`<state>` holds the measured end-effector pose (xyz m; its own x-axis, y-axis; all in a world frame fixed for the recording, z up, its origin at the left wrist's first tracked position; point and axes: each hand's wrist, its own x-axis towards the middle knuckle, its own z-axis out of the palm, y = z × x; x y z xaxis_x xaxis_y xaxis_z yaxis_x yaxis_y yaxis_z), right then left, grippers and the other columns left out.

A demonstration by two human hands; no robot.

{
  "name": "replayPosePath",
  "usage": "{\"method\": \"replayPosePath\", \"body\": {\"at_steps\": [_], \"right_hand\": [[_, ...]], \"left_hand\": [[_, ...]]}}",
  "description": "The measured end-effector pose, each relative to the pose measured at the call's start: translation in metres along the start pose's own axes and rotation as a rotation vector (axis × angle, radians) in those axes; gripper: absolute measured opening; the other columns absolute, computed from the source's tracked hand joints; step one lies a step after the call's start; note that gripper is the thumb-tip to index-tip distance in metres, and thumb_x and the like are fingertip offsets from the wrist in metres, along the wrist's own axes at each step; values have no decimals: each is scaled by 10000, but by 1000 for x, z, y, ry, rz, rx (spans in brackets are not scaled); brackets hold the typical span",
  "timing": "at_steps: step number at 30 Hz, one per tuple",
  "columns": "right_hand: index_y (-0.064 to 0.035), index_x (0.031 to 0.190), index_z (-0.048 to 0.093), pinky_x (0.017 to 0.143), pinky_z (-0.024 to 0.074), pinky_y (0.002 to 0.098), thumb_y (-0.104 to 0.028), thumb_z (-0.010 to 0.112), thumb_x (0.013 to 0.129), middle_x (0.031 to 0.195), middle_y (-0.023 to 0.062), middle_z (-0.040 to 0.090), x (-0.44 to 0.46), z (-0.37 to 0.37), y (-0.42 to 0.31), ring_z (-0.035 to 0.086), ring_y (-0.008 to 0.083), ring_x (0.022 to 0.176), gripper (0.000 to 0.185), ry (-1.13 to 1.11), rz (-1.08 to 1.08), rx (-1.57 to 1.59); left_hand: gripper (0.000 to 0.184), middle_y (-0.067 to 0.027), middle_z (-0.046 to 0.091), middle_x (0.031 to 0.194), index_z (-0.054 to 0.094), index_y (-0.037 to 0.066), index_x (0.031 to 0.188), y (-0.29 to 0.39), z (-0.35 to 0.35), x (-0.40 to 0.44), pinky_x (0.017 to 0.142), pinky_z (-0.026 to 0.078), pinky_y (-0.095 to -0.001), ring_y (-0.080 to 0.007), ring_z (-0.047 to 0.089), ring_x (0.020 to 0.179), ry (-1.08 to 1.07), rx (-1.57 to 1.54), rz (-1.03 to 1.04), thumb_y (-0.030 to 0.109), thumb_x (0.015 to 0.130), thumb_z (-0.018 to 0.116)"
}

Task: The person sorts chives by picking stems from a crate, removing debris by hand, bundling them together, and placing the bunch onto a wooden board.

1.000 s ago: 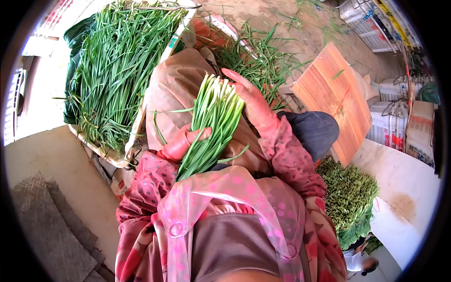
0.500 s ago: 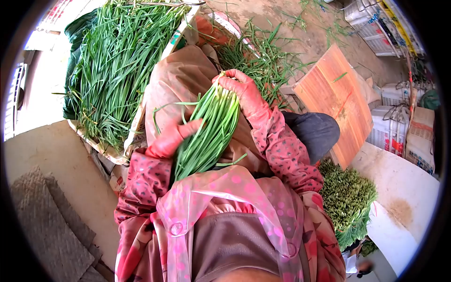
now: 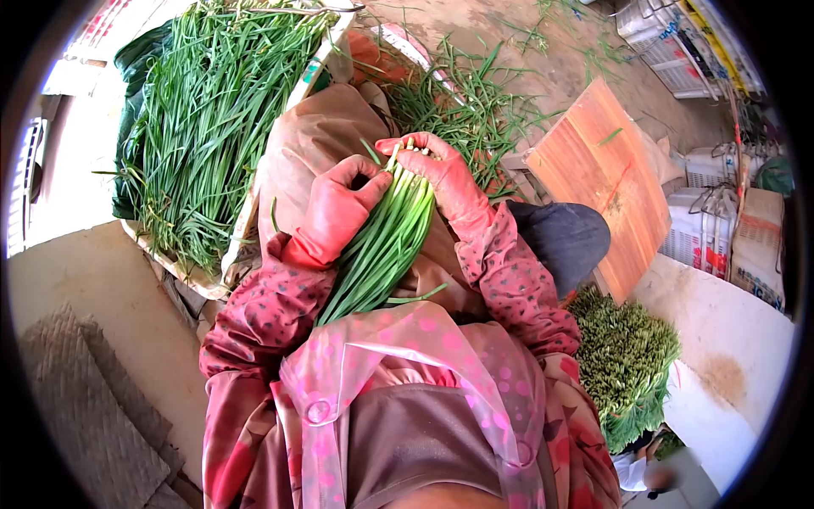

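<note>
A bunch of garlic chives [image 3: 386,242] lies across my lap, pale stem ends up and green leaves toward my body. My right hand [image 3: 441,174], in a reddish rubber glove, is closed around the stem end. My left hand [image 3: 335,208], gloved alike, pinches with thumb and forefinger at the bunch's left edge near the stems. A single green stalk [image 3: 370,151] sticks up beside those fingertips and seems to be held there; the pinch itself is partly hidden. Brown apron cloth [image 3: 297,140] covers my legs under the bunch.
On the left stands a crate [image 3: 242,229] heaped with long chives [image 3: 212,119]. Loose green scraps [image 3: 475,110] litter the floor ahead. A wooden board [image 3: 606,187] leans at right, above a stack of bundled chives [image 3: 627,356]. White baskets [image 3: 699,225] stand far right; another person [image 3: 636,471] shows bottom right.
My left hand has moved up and right, from the loose leaves at the bunch's side to near the stem ends, and its fingers have closed into a pinch. My right hand keeps its hold.
</note>
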<state>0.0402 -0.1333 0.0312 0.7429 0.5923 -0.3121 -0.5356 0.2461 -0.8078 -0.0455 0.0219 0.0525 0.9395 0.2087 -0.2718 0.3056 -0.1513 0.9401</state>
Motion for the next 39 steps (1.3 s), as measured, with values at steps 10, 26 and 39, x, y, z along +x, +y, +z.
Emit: {"method": "replayPosePath", "body": {"at_steps": [10,26,39], "right_hand": [[4,976,606,754,498,266,-113,584,863,871,79,653,-6,-15,9,628,149,778,164,80,14,64],[-9,950,621,682,500,245,-119,605,897,843,76,657,-17,-27,-10,622,124,738,123,233,-72,-31],[2,925,618,670,498,246,-90,625,877,821,75,658,-15,-20,-17,625,127,725,105,243,-48,-86]], "left_hand": [[198,-43,635,698,609,50,796,35,-27,27,487,407,-220,-94,534,492,67,-276,-170,198,923,575],[331,-159,671,963,658,4,1052,23,-28,43,842,485,-334,-239,635,949,-140,487,378,288,883,644],[174,-171,633,712,659,29,866,63,-9,21,610,486,-396,-319,615,648,-420,790,313,189,801,633]]}}
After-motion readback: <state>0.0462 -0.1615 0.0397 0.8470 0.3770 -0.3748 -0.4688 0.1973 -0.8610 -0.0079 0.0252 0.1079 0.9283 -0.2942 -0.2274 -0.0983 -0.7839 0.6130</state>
